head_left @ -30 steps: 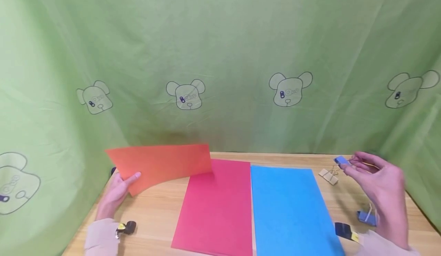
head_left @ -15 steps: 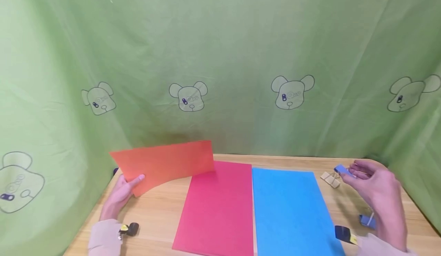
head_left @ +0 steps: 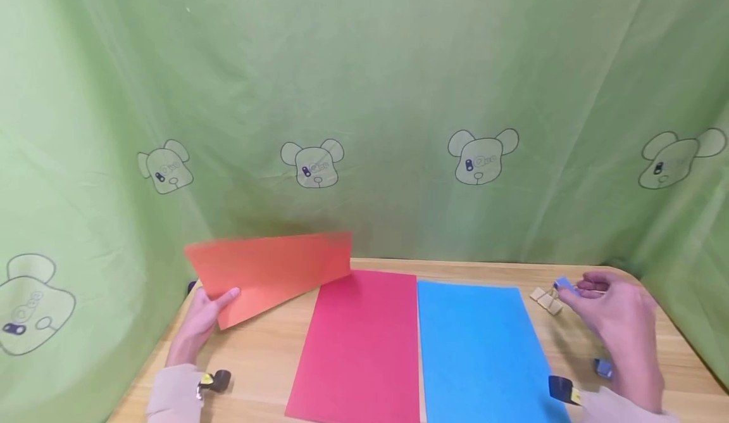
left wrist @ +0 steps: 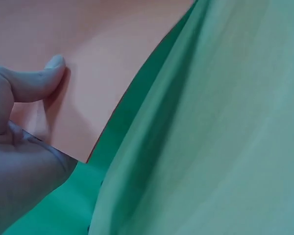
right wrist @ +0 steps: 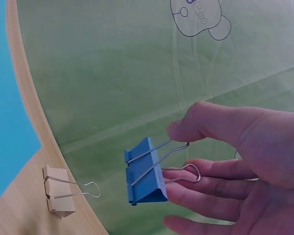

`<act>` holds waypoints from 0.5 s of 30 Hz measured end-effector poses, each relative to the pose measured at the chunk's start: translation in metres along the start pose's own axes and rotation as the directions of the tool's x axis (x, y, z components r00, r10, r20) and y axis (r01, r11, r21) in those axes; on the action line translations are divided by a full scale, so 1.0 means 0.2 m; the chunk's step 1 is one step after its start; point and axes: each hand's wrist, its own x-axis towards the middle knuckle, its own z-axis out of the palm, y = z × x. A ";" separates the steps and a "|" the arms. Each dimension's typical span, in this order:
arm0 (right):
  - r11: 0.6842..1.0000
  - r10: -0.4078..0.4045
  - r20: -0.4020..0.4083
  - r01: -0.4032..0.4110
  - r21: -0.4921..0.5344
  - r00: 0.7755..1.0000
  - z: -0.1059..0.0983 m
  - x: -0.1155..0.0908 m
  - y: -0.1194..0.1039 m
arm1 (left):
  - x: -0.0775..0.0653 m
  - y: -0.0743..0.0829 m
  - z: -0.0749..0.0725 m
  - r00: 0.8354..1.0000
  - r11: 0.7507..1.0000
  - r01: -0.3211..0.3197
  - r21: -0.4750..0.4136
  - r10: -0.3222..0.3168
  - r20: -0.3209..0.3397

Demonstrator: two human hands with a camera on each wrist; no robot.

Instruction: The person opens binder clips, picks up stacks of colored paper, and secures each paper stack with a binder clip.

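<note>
My left hand (head_left: 196,321) grips an orange sheet of paper (head_left: 273,274) at its lower left corner and holds it tilted up over the left of the table. In the left wrist view the thumb presses flat on the sheet's face, the fingers behind it. On the right, my right hand (head_left: 623,321) pinches a blue binder clip (right wrist: 146,174) between thumb and fingers by its wire handles. The clip is off the table, close to a beige binder clip (head_left: 547,300) that lies there. Another blue binder clip (head_left: 602,367) lies nearer, partly hidden by the right wrist.
A pink-red sheet (head_left: 364,347) and a blue sheet (head_left: 481,353) lie side by side on the wooden table (head_left: 256,359). The orange sheet overlaps the far corner of the red one in the head view. A green curtain (head_left: 387,94) with bear prints closes in the back and sides.
The right hand has lowered a little with the blue binder clip. The left hand still holds the orange sheet, nearly in place. The head view has shifted slightly.
</note>
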 end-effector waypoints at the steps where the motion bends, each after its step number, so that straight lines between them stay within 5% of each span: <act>1: 1.000 0.000 -0.005 0.000 0.000 1.000 0.00 0.00 0.00 | 0.00 0.01 0.00 1.000 1.000 -0.011 -0.010 0.011 0.011; 5: 0.999 0.024 -0.005 -0.024 0.024 1.000 0.01 0.00 0.00 | -0.01 0.04 -0.01 0.999 1.000 -0.003 -0.022 0.004 0.032; 10: 0.999 0.023 -0.004 -0.023 0.049 1.000 0.01 0.01 0.00 | -0.01 0.06 -0.02 0.997 0.996 0.081 0.037 -0.081 0.006; 15: 0.996 0.022 0.005 -0.023 0.090 1.000 0.02 0.01 -0.02 | -0.02 0.07 -0.01 0.998 0.999 0.047 0.005 -0.047 0.043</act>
